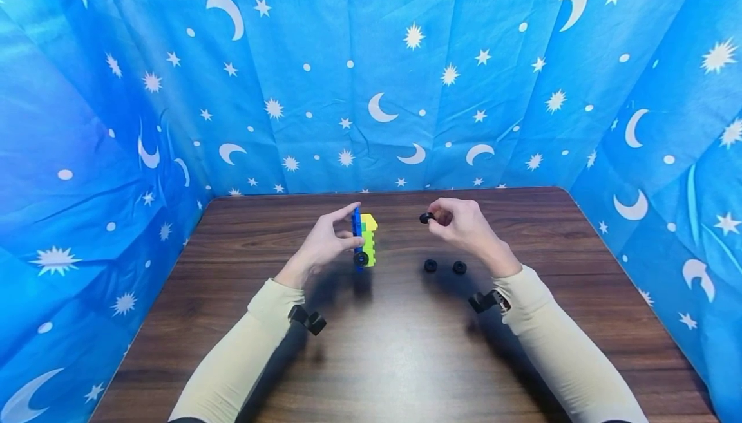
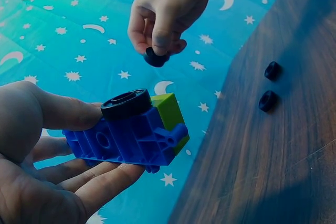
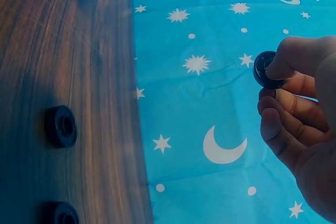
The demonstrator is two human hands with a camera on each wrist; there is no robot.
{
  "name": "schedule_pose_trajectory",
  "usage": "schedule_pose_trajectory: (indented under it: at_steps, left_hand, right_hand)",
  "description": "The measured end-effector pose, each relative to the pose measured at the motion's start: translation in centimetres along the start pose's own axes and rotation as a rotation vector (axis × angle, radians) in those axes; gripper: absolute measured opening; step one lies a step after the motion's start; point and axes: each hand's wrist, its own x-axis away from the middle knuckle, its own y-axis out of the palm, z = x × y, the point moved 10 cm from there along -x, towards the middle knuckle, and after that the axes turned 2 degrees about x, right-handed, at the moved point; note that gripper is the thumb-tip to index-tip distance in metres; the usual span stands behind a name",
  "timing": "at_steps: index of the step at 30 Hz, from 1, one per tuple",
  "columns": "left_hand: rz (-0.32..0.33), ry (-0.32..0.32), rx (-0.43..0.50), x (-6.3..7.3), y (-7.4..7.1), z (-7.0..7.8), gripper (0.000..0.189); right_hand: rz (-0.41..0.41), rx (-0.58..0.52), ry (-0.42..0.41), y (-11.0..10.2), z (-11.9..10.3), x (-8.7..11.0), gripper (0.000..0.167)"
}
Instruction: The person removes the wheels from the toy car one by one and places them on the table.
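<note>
My left hand (image 1: 321, 243) grips a toy brick car (image 1: 368, 243) above the table, thumb on one side and fingers along the other. The car has a blue base (image 2: 121, 137) with its underside toward the left wrist camera, and green and yellow bricks stacked on it. One black wheel (image 2: 126, 103) is fitted on the base. Off to the right, my right hand (image 1: 464, 226) pinches a loose black wheel (image 3: 266, 70) between thumb and fingertips, apart from the car. Two more black wheels (image 1: 430, 266) (image 1: 459, 268) lie on the table below the right hand.
The brown wood-grain table (image 1: 382, 358) has its far edge just beyond the hands. A blue cloth (image 1: 324, 88) printed with moons and stars hangs behind it and on both sides. A black wrist camera (image 1: 307, 320) is strapped at each sleeve.
</note>
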Motion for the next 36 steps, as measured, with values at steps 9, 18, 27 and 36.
schedule_pose_trajectory:
  at_steps: [9, 18, 27, 36]
  left_hand:
    - [0.007, -0.006, -0.004, -0.2, -0.2, -0.4, 0.079]
    - [-0.006, 0.001, 0.005, -0.2, 0.2, -0.2, 0.078]
    - [-0.014, -0.001, 0.0, -0.2, 0.1, -0.4, 0.079]
    - [-0.014, -0.009, 0.002, -0.1, 0.3, -0.5, 0.078]
  right_hand:
    - [-0.025, 0.009, 0.017, 0.3, 1.0, 0.7, 0.01]
    - [-0.067, 0.023, 0.038, 0.7, 1.9, 1.3, 0.009]
    - [-0.113, 0.038, 0.057, 1.1, 2.7, 1.7, 0.009]
    - [-0.135, 0.028, 0.084, 1.5, 3.5, 2.2, 0.009]
